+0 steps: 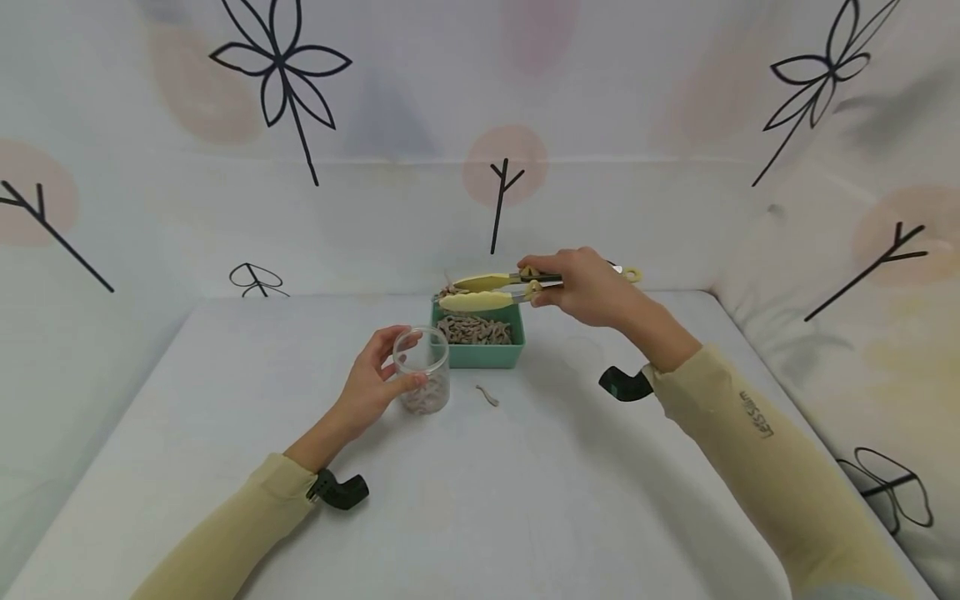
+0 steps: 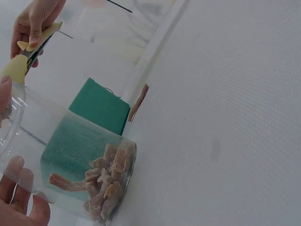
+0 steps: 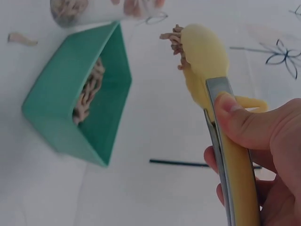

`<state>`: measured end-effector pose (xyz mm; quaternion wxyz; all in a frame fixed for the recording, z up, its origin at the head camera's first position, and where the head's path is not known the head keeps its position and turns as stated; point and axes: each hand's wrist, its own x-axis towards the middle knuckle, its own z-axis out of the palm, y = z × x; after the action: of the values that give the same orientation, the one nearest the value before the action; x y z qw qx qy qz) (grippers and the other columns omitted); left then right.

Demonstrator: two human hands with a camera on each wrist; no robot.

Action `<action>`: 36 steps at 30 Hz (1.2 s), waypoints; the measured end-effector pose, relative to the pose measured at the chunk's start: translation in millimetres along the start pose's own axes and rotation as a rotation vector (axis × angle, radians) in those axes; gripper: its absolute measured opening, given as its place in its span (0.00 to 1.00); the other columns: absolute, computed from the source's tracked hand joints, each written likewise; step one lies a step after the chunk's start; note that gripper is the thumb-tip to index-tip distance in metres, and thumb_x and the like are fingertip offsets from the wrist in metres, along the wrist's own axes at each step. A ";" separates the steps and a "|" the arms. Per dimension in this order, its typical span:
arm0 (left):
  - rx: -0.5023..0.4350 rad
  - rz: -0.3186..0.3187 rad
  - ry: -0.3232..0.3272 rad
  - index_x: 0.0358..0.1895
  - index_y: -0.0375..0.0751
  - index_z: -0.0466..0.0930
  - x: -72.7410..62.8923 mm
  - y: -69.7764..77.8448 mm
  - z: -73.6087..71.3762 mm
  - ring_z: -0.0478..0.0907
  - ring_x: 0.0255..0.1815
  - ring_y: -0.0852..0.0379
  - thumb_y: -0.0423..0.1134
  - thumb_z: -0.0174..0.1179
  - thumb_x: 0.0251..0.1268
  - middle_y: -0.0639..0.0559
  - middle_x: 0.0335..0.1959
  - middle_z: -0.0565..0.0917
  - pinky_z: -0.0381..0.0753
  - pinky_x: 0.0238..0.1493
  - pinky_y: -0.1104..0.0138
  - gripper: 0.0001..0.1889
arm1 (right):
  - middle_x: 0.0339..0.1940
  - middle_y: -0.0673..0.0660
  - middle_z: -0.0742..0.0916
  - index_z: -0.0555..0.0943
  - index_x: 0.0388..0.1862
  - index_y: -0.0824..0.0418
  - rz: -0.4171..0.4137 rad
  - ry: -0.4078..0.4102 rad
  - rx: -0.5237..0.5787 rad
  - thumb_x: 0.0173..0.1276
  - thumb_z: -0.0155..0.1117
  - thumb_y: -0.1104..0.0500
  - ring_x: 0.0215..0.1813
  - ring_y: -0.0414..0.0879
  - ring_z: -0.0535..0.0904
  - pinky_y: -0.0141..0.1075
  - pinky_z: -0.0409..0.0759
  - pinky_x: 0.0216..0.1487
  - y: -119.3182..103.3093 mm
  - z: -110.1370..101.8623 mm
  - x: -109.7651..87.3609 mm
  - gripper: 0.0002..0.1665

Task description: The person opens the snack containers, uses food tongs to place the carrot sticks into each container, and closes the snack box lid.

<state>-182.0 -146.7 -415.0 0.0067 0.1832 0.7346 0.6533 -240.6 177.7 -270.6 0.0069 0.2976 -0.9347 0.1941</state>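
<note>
A white table [image 1: 487, 483] bears a green box [image 1: 483, 357] (flowered backdrop [image 1: 450, 142] behind).

The jar [image 1: 433, 367] at the left is of clear, smooth and glossy material; whether it is glass or plastic, I cannot tell. Right of it, the green box [image 1: 480, 357] looks like smooth plastic with a rather matt finish. The tongs [image 3: 230, 146] have metal edges with a dull grey shine, and their yellow heads [image 3: 204, 49] look smooth, like plastic or silicone. The brown pieces [image 1: 472, 329] are matt, rough and wrinkled. The white table cover [image 2: 211, 117] shows a fine, woven-like texture. Both sleeves [image 1: 750, 454] are of soft, matt cloth.
</note>
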 end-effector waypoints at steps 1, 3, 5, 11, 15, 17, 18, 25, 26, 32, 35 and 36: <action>-0.003 0.000 0.000 0.71 0.37 0.60 -0.1 -0.1 -0.2 0.62 0.73 0.48 0.27 0.68 0.61 0.43 0.70 0.70 0.62 0.71 0.49 0.37 | 0.45 0.54 0.86 0.77 0.67 0.55 -0.013 0.003 0.016 0.65 0.72 0.60 0.40 0.48 0.76 0.41 0.77 0.39 -3.9 -0.1 -0.7 0.30; -0.004 -0.001 0.000 0.71 0.37 0.60 -0.3 -0.6 -0.9 0.62 0.73 0.48 0.27 0.68 0.61 0.42 0.70 0.70 0.61 0.72 0.49 0.36 | 0.45 0.53 0.86 0.78 0.66 0.55 -0.038 0.002 0.042 0.65 0.72 0.60 0.40 0.48 0.76 0.41 0.76 0.38 -12.0 0.8 -2.1 0.30; -0.007 -0.002 -0.003 0.71 0.36 0.59 -0.3 -1.4 -1.4 0.62 0.73 0.48 0.27 0.68 0.61 0.42 0.71 0.69 0.62 0.72 0.49 0.37 | 0.44 0.52 0.86 0.79 0.65 0.54 -0.063 0.000 0.059 0.65 0.72 0.60 0.40 0.47 0.75 0.40 0.76 0.37 -19.4 3.1 -2.9 0.29; 0.013 -0.033 -0.003 0.72 0.37 0.58 -0.8 -0.6 -1.8 0.61 0.74 0.48 0.29 0.68 0.62 0.44 0.72 0.66 0.63 0.71 0.52 0.38 | 0.43 0.53 0.85 0.78 0.66 0.54 -0.084 -0.046 0.044 0.66 0.72 0.59 0.41 0.47 0.76 0.39 0.77 0.36 -34.3 15.0 -3.6 0.29; 0.010 -0.040 -0.007 0.73 0.38 0.58 -0.9 -0.4 -2.3 0.60 0.74 0.48 0.29 0.69 0.62 0.45 0.72 0.64 0.64 0.71 0.53 0.38 | 0.42 0.52 0.84 0.78 0.66 0.54 -0.088 -0.079 0.013 0.65 0.72 0.59 0.41 0.46 0.76 0.37 0.78 0.36 -35.3 24.1 -3.5 0.29; -0.003 -0.036 -0.012 0.73 0.38 0.58 -0.6 -0.6 -2.6 0.60 0.74 0.49 0.29 0.69 0.61 0.45 0.71 0.65 0.64 0.71 0.54 0.38 | 0.41 0.52 0.84 0.79 0.65 0.55 -0.096 -0.082 0.004 0.65 0.72 0.58 0.41 0.46 0.76 0.37 0.78 0.36 -34.2 26.5 -3.2 0.29; -0.007 -0.035 -0.014 0.73 0.38 0.58 -0.5 -0.5 -2.7 0.60 0.74 0.49 0.29 0.69 0.61 0.45 0.71 0.65 0.64 0.71 0.54 0.38 | 0.41 0.52 0.84 0.79 0.65 0.55 -0.100 -0.083 -0.001 0.65 0.73 0.58 0.41 0.46 0.76 0.37 0.78 0.36 -33.6 27.2 -3.0 0.29; -0.007 -0.033 -0.013 0.72 0.38 0.58 -0.6 0.3 -3.3 0.60 0.74 0.49 0.29 0.69 0.61 0.45 0.71 0.65 0.64 0.71 0.54 0.39 | 0.44 0.53 0.85 0.78 0.66 0.54 -0.113 -0.104 -0.053 0.64 0.73 0.56 0.43 0.47 0.78 0.40 0.79 0.38 -35.8 24.3 -0.1 0.31; -0.007 -0.034 -0.012 0.72 0.38 0.58 -0.6 0.5 -3.4 0.60 0.74 0.49 0.29 0.69 0.61 0.45 0.72 0.64 0.64 0.71 0.54 0.39 | 0.45 0.53 0.85 0.77 0.67 0.54 -0.111 -0.110 -0.059 0.64 0.73 0.56 0.44 0.47 0.78 0.40 0.80 0.38 -36.9 23.4 0.1 0.32; -0.008 -0.041 -0.005 0.72 0.38 0.58 0.8 0.4 -3.3 0.60 0.74 0.50 0.29 0.69 0.61 0.46 0.72 0.64 0.64 0.71 0.55 0.39 | 0.47 0.53 0.85 0.75 0.70 0.54 -0.108 -0.143 -0.094 0.64 0.73 0.55 0.47 0.47 0.78 0.41 0.80 0.41 -41.8 17.3 1.2 0.34; -0.006 -0.042 -0.004 0.72 0.38 0.59 1.6 -0.5 -3.1 0.61 0.73 0.49 0.30 0.70 0.61 0.46 0.71 0.65 0.65 0.70 0.55 0.38 | 0.47 0.53 0.85 0.75 0.70 0.54 -0.105 -0.156 -0.102 0.64 0.74 0.55 0.47 0.47 0.78 0.41 0.80 0.41 -43.2 15.1 2.2 0.35; -0.005 -0.042 -0.003 0.72 0.38 0.59 1.9 -1.3 -3.0 0.61 0.73 0.49 0.30 0.70 0.61 0.46 0.71 0.65 0.65 0.70 0.55 0.38 | 0.48 0.53 0.84 0.75 0.70 0.54 -0.100 -0.160 -0.102 0.64 0.74 0.55 0.47 0.47 0.78 0.41 0.80 0.41 -43.9 14.5 2.5 0.35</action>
<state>-184.9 -149.1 -415.3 0.0221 0.1689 0.7367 0.6544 -216.6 138.2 -267.9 -0.0431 0.3576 -0.9249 0.1215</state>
